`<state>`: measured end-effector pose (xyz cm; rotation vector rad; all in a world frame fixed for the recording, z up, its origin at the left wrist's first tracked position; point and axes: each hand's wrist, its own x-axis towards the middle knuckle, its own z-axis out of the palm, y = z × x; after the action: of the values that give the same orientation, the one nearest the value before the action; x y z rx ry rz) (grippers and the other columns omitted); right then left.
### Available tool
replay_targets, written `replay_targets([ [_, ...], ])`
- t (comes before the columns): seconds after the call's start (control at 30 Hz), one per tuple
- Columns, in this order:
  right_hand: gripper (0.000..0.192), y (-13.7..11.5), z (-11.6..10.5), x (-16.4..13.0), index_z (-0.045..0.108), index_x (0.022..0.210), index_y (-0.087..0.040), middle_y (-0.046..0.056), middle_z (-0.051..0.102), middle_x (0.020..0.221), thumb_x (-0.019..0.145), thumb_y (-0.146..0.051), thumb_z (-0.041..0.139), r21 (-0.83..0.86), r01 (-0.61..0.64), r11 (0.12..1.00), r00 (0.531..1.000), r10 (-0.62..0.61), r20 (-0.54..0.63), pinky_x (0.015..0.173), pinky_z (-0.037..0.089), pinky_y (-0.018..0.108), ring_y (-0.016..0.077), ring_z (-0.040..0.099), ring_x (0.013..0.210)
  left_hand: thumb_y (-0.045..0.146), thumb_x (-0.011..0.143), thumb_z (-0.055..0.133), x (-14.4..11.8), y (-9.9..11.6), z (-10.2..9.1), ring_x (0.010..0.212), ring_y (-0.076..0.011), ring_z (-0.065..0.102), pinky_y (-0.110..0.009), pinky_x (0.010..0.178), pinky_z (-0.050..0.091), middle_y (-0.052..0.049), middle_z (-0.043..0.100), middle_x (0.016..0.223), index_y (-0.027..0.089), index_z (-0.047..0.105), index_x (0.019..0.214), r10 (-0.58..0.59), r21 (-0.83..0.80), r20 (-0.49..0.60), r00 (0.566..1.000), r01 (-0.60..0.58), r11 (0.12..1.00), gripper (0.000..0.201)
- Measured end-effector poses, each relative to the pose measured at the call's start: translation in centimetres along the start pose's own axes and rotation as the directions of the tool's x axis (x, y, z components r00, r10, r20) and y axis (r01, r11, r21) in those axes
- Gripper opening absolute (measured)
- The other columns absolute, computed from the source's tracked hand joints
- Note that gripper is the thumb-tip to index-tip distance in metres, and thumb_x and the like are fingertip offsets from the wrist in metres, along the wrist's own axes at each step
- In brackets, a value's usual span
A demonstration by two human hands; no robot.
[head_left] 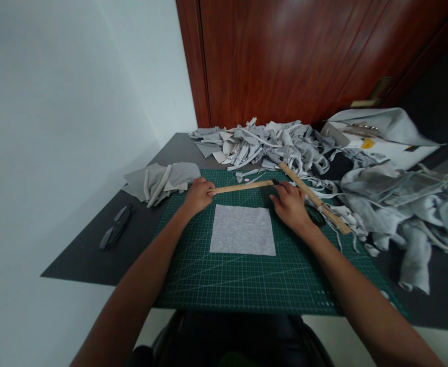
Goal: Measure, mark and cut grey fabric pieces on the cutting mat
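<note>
A thin wooden ruler point(243, 187) lies crosswise over the far part of the green cutting mat point(224, 285). My left hand point(200, 196) is closed on its left end. By its right end is my right hand point(290, 202), with fingers curled around a small dark item point(276, 181) whose kind I cannot make out. Between my forearms, a rectangle of light grey cloth point(243, 230) lies flat on the mat, apart from both hands. Black loops point(316, 214) like scissor handles show just right of my right hand.
A second wooden strip point(316, 200) slants along the mat's right side. Grey cloth scraps point(262, 142) are heaped at the back, more cloth point(403, 204) at right. A white box point(392, 150) stands behind. Folded cloth point(163, 181) and glasses point(116, 227) lie left.
</note>
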<state>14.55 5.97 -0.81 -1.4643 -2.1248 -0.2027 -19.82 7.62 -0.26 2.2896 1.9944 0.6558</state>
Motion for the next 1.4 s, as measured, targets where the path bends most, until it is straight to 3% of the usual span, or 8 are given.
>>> replay_targets([
  [0.5,0.052,-1.1,-0.6,-0.3,0.049,0.150,-0.016,0.026,0.050,0.157,0.104,-0.039,0.053,0.064,0.144,0.988,0.980,-0.133,-0.148,0.120,0.027,0.062,0.0402,0.044,0.147,0.016,0.088,0.059,-1.4,3.4,-3.3,0.100,-0.0221,0.068,-0.031,0.085,0.049,-0.006,0.075,0.106,0.022,0.075,0.107,0.009,-0.248,0.166,0.986,0.033,0.968,0.025],
  [0.63,0.057,-2.3,-3.5,-0.2,0.062,0.139,-0.014,0.022,0.068,0.138,0.101,-0.057,0.057,0.065,0.279,0.958,0.956,-0.271,-0.116,0.116,0.033,0.056,0.0395,0.058,0.132,0.024,0.086,0.064,-1.4,4.6,-4.2,0.077,-0.0164,0.067,-0.027,0.073,0.049,-0.003,0.076,0.087,0.018,0.077,0.102,0.166,-0.415,0.377,0.911,0.005,0.910,0.022],
  [0.77,0.046,-2.8,-5.3,0.0,0.077,0.100,-0.017,0.010,0.076,0.086,0.103,-0.056,0.053,0.244,0.222,0.944,0.955,-0.261,0.141,0.083,0.046,0.041,0.0285,0.069,0.085,0.030,0.082,0.071,-2.0,5.1,-4.1,0.076,-0.0142,0.064,-0.025,0.071,0.046,-0.002,0.073,0.086,0.015,0.073,0.100,0.403,-0.652,0.550,0.732,0.073,0.755,0.023],
  [0.83,0.043,-2.6,-5.2,0.1,0.077,0.093,-0.018,0.006,0.073,0.079,0.102,-0.054,0.055,0.401,0.139,0.905,0.896,-0.287,0.339,0.069,0.042,0.034,0.0222,0.065,0.072,0.032,0.079,0.075,-2.4,5.4,-3.7,0.073,-0.0132,0.062,-0.024,0.069,0.045,0.000,0.070,0.082,0.016,0.071,0.097,0.470,-0.693,0.595,0.652,0.120,0.711,0.025],
  [1.03,0.040,-2.3,-4.0,-0.1,0.074,0.079,-0.018,-0.002,0.062,0.067,0.082,-0.058,0.076,0.591,-0.193,0.783,0.548,-0.414,0.727,0.058,0.034,0.028,0.0163,0.053,0.064,0.032,0.074,0.082,-3.4,6.9,-2.9,0.070,-0.0145,0.059,-0.027,0.069,0.045,0.002,0.066,0.077,0.018,0.070,0.093,0.468,-0.587,0.721,0.511,0.093,0.804,0.027],
  [1.13,0.031,-2.7,-4.4,-0.2,0.073,0.080,-0.018,-0.003,0.061,0.069,0.078,-0.049,0.079,0.574,-0.219,0.789,0.499,-0.415,0.761,0.059,0.035,0.027,0.0157,0.053,0.066,0.035,0.076,0.082,-3.8,7.7,-3.0,0.075,-0.0160,0.061,-0.026,0.068,0.046,0.001,0.067,0.082,0.020,0.073,0.102,0.452,-0.534,0.701,0.552,-0.014,0.845,0.031],
  [1.3,0.023,-3.1,-4.9,-0.1,0.072,0.082,-0.020,-0.003,0.062,0.074,0.076,-0.040,0.081,0.548,-0.181,0.816,0.504,-0.402,0.765,0.063,0.037,0.028,0.0165,0.055,0.071,0.036,0.090,0.071,-4.0,8.4,-2.6,0.085,-0.0183,0.065,-0.029,0.077,0.049,-0.003,0.069,0.095,0.021,0.074,0.107,0.404,-0.411,0.477,0.781,-0.208,0.888,0.023],
  [1.4,0.018,-3.1,-4.9,-0.3,0.072,0.081,-0.020,-0.003,0.060,0.073,0.078,-0.037,0.078,0.554,-0.168,0.816,0.501,-0.413,0.760,0.064,0.036,0.028,0.0159,0.053,0.070,0.032,0.082,0.079,-3.9,8.2,-2.2,0.096,-0.0217,0.065,-0.032,0.085,0.048,-0.004,0.068,0.105,0.022,0.072,0.113,0.369,-0.294,0.402,0.838,-0.263,0.919,0.033],
])
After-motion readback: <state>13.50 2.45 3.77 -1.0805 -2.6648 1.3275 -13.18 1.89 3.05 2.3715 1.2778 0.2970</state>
